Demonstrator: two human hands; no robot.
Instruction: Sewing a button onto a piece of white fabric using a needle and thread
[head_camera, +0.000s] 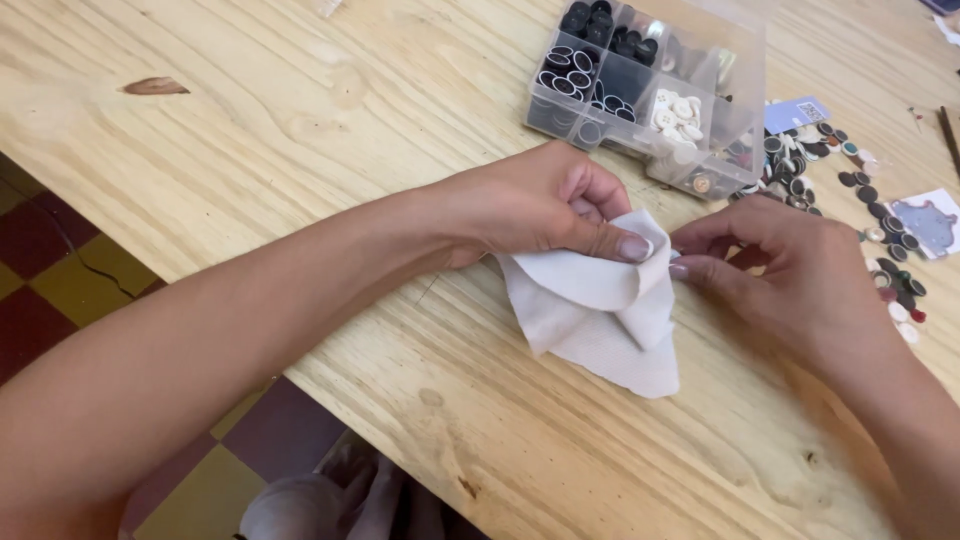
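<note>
head view: two hands meet over one white cloth (600, 310) on the wooden counter (300, 130). left hand (540, 205) pinches its folded top edge; right hand (780, 265) nips the same edge with narrowed fingertips. one clear compartment box (650, 85) of buttons sits beyond, beside many loose buttons (880, 220).

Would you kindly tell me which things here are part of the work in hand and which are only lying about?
In hand:
- white cloth, pinched by the left hand
- right hand, fingertips at the cloth's edge

Lying about:
- clear compartment box of buttons
- loose buttons on the wooden table
- small card
</note>
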